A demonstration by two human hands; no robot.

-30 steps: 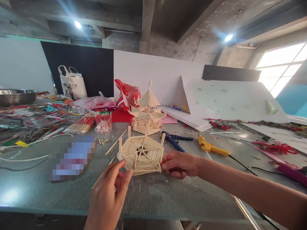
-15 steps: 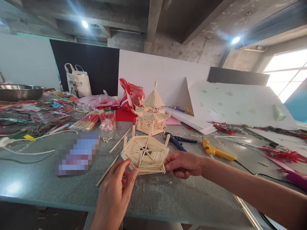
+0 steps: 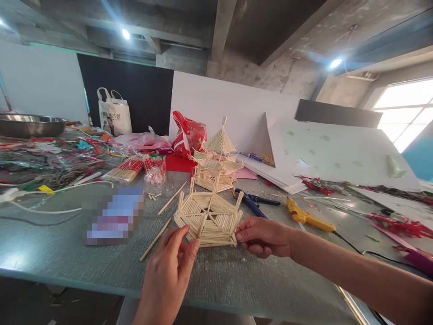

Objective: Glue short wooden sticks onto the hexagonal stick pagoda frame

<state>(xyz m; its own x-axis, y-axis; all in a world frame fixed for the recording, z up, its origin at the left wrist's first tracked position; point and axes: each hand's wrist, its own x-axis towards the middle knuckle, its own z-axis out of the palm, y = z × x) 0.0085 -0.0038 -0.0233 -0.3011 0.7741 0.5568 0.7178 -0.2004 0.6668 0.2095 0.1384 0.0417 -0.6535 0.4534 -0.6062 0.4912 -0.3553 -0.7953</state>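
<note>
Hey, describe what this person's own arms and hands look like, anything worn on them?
Both hands are bare: no gloves, rings or watch show on the left hand or the right hand. The right forearm is uncovered along its whole visible length, with no sleeve in the frame. Only the left wrist shows, also without a sleeve or band. Fingernails look short and unpainted.

Single head-worn view: looks forward and slightly down across the table, close over its near edge, ceiling visible far.
</note>
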